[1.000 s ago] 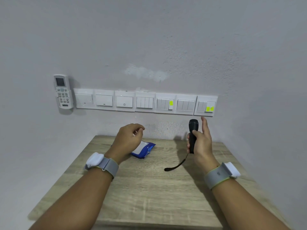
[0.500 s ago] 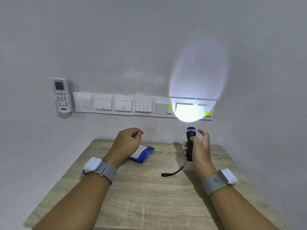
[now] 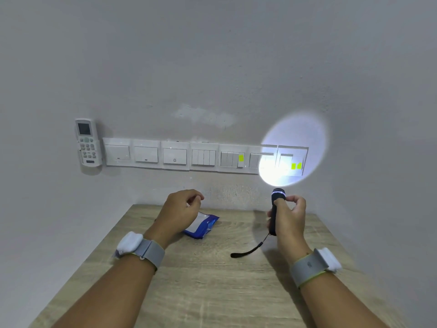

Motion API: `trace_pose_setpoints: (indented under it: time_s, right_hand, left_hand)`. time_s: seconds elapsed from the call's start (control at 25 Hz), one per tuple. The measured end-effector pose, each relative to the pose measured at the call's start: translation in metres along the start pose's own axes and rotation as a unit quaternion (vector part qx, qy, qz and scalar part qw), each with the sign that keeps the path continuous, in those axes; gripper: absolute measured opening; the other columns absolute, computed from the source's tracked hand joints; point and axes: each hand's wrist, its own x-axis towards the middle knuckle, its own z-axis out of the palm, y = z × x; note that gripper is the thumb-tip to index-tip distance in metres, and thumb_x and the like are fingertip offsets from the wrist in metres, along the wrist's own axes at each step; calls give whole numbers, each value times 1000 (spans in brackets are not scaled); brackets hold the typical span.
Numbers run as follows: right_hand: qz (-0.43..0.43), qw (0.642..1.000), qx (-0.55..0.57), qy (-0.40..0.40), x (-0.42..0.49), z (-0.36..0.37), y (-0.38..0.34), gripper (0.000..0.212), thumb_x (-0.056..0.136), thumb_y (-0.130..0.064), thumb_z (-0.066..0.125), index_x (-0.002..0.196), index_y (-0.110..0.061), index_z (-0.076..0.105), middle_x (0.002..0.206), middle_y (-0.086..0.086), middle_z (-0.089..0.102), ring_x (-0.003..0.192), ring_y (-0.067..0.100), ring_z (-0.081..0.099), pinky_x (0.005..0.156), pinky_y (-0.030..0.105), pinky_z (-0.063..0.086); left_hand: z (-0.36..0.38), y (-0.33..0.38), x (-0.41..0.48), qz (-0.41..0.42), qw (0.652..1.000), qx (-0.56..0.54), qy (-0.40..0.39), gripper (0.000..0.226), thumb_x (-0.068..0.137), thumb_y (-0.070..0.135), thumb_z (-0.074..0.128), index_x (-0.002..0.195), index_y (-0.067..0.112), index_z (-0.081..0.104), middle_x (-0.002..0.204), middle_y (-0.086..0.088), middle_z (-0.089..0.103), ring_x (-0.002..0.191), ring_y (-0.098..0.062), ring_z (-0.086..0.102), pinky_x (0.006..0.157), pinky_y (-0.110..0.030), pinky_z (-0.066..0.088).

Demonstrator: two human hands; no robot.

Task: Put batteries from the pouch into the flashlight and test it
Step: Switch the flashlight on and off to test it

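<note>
My right hand (image 3: 289,217) grips a black flashlight (image 3: 275,209) upright above the back right of the wooden table (image 3: 212,280), thumb on its side. The flashlight is lit and throws a bright oval beam spot (image 3: 294,150) on the wall over the rightmost switches. Its black wrist strap (image 3: 250,249) hangs down onto the table. My left hand (image 3: 181,210) hovers with loosely curled fingers and holds nothing, just above and left of the blue and white pouch (image 3: 203,224), which lies flat near the table's back edge and is partly hidden by the hand.
A row of white wall switches (image 3: 203,156) runs above the table, some with yellow-green stickers. A white remote control (image 3: 87,143) hangs in a holder at the row's left end. The wall meets the table's back edge.
The flashlight went from dark to lit. Its beam spot has since shifted right and shrunk on the wall. My right fingers have curled closer round the flashlight; my left hand has barely moved.
</note>
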Motion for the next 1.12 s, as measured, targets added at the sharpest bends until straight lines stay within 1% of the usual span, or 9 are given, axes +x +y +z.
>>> trace_pose_setpoints:
  time_s: [0.2, 0.36, 0.52, 0.6, 0.68, 0.8, 0.92, 1.04, 1.12]
  right_hand:
    - [2, 1000, 1, 12, 2, 1, 1, 15, 90, -22, 55, 96, -32, 45, 68, 13, 63, 54, 25, 51, 53, 35, 44]
    - [-10, 1000, -22, -10, 0, 2, 0, 15, 92, -22, 57, 93, -34, 48, 69, 11, 61, 64, 27, 56, 59, 38, 46]
    - [11, 998, -16, -57, -1, 1, -4, 19, 90, -10, 57, 100, -26, 53, 74, 11, 62, 63, 27, 59, 48, 30, 45]
    - [34, 994, -12, -100, -4, 3, -3, 19, 90, -8, 57, 98, -26, 54, 73, 13, 63, 60, 27, 58, 44, 27, 43]
    - [34, 990, -38, -132, -7, 8, -2, 17, 91, -10, 57, 98, -25, 53, 71, 15, 61, 59, 27, 55, 43, 26, 41]
    - [14, 989, -53, -135, -9, 11, 0, 14, 93, -15, 57, 101, -25, 51, 71, 16, 57, 59, 26, 50, 42, 25, 38]
    - [16, 992, -31, -123, -9, 9, 2, 18, 90, -12, 56, 101, -26, 50, 70, 16, 58, 55, 25, 49, 42, 26, 40]
    - [27, 991, -19, -132, -9, 9, 2, 20, 90, -10, 54, 102, -25, 50, 67, 15, 59, 53, 24, 50, 43, 26, 41]
    - [29, 988, -19, -151, -11, 10, 1, 20, 90, -8, 54, 102, -24, 51, 68, 15, 60, 54, 25, 51, 43, 27, 42]
  left_hand:
    - [0, -1, 0, 2, 1000, -3, -10, 22, 104, 25, 54, 110, 26, 75, 105, 7, 72, 95, -5, 61, 73, -17, 45]
    - [-2, 0, -1, 10, 1000, 1, -22, 22, 104, 23, 54, 109, 27, 75, 102, 9, 72, 95, -5, 62, 73, -16, 45]
    - [-2, 1, -2, 22, 1000, 5, -16, 23, 102, 17, 57, 101, 28, 77, 96, 10, 73, 92, -7, 64, 72, -13, 44]
    - [-3, 2, -3, 21, 1000, 4, -17, 23, 101, 15, 57, 98, 27, 77, 94, 10, 74, 92, -6, 64, 72, -13, 44]
    - [-3, 3, -4, 21, 1000, 1, -18, 24, 101, 14, 57, 97, 26, 77, 93, 9, 74, 91, -6, 65, 71, -12, 43]
    - [-3, 5, -5, 21, 1000, 11, -17, 23, 101, 14, 57, 97, 26, 77, 93, 11, 73, 90, -4, 63, 69, -11, 41]
    - [-3, 6, -6, 19, 1000, 0, -12, 25, 100, 12, 57, 93, 24, 78, 90, 14, 74, 89, -3, 66, 69, -9, 43]
    - [-3, 7, -8, 16, 1000, 1, -11, 26, 100, 13, 58, 92, 24, 79, 89, 14, 74, 89, -4, 67, 71, -13, 48]
    - [-2, 8, -8, 16, 1000, 1, -14, 26, 101, 13, 58, 93, 24, 79, 89, 14, 74, 88, -5, 67, 72, -16, 50]
